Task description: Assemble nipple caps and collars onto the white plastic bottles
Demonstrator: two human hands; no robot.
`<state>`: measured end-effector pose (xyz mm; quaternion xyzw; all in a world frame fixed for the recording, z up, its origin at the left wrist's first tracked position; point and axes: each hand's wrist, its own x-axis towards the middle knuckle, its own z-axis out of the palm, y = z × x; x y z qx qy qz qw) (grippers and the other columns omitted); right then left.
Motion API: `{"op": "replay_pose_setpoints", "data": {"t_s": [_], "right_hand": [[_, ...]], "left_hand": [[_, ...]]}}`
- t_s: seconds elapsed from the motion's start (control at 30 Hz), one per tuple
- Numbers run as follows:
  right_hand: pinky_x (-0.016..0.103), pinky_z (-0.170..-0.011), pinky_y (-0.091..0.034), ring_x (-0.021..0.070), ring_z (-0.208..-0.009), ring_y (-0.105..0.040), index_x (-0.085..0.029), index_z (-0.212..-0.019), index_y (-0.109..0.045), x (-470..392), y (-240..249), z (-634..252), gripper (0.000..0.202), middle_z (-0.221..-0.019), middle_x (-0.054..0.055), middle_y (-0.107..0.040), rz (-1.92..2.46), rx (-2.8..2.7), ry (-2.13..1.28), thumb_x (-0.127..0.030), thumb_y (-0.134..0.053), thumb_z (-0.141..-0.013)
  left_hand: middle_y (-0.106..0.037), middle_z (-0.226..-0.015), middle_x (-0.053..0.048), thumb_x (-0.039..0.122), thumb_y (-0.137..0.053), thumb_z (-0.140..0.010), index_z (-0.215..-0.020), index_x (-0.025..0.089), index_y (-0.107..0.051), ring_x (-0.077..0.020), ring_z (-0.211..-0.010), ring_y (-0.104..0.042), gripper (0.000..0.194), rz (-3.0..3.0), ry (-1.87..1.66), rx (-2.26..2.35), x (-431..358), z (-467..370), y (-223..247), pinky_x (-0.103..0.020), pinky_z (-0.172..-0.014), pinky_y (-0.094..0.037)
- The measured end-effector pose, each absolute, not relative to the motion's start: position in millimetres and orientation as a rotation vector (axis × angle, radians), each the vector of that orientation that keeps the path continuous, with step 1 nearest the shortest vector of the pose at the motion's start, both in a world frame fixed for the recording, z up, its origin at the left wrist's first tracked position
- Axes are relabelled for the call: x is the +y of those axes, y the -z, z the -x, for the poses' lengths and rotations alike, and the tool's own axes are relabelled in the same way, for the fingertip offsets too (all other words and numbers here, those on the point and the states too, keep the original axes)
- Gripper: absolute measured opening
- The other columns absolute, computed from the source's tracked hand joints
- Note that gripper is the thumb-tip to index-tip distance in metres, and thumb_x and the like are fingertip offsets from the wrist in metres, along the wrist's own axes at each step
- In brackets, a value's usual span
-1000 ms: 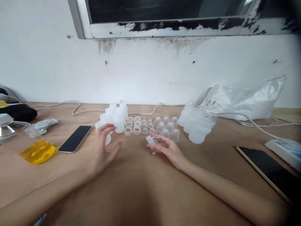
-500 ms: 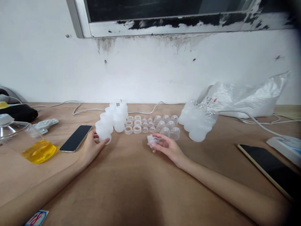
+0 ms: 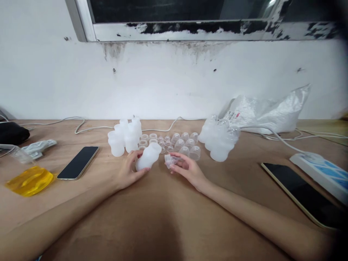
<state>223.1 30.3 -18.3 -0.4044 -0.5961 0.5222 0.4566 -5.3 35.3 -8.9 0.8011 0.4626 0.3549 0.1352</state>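
Observation:
My left hand is closed round a milky white baby bottle body, tilted with its narrower end toward the upper right. A short gap away, my right hand pinches a clear bottle teat set in a screw ring, the ring facing the bottle. Behind the hands lie rows of clear screw rings, small clear teats and clear domed caps. More white bottle bodies stand in a cluster behind my left hand, which partly hides some rings.
Another group of white bottles with clear domes stands at right, before a silvery plastic bag. A phone and a container of yellow liquid are at left. A dark tablet and a power strip lie at right.
My left hand has picked a bottle body from the near end of the left cluster and brought it right, tilted, close to the teat. My right hand keeps its hold; the view has shifted slightly.

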Motion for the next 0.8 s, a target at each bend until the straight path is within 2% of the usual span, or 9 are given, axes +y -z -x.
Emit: {"op": "replay_pose_setpoints", "data": {"t_s": [0.17, 0.37, 0.8], "right_hand": [[0.035, -0.074, -0.049, 0.0182, -0.088, -0.059, -0.023, -0.103, -0.052, 28.0, 17.3, -223.9, 0.038, -0.106, 0.006, -0.060, 0.923, -1.405, -1.250, -0.030, -0.064, -0.067], [0.037, -0.081, -0.047, 0.0164, -0.078, -0.062, -0.024, -0.104, -0.052, 25.9, 15.3, -224.8, 0.042, -0.090, 0.003, -0.064, 0.900, -1.427, -1.285, -0.029, -0.067, -0.065], [0.035, -0.081, -0.048, 0.0156, -0.080, -0.061, -0.025, -0.103, -0.054, 26.2, 15.4, -225.2, 0.041, -0.093, 0.002, -0.063, 0.959, -1.461, -1.276, -0.029, -0.068, -0.064]], "left_hand": [[-0.055, -0.106, -0.006, 0.035, -0.054, -0.075, -0.108, 0.018, -0.046, -0.0207, -0.095, -0.052, 0.039, -2.307, -1.001, 1.205, 35.8, 10.5, 10.5, -0.033, -0.082, -0.041], [-0.055, -0.107, -0.006, 0.037, -0.055, -0.075, -0.110, 0.021, -0.047, -0.0227, -0.098, -0.052, 0.040, -2.302, -0.956, 1.113, 38.6, 11.5, 9.2, -0.036, -0.083, -0.043], [-0.054, -0.109, -0.005, 0.035, -0.053, -0.076, -0.112, 0.023, -0.045, -0.0225, -0.101, -0.052, 0.039, -2.350, -0.876, 1.031, 37.0, 10.9, 7.7, -0.035, -0.085, -0.043]]}}
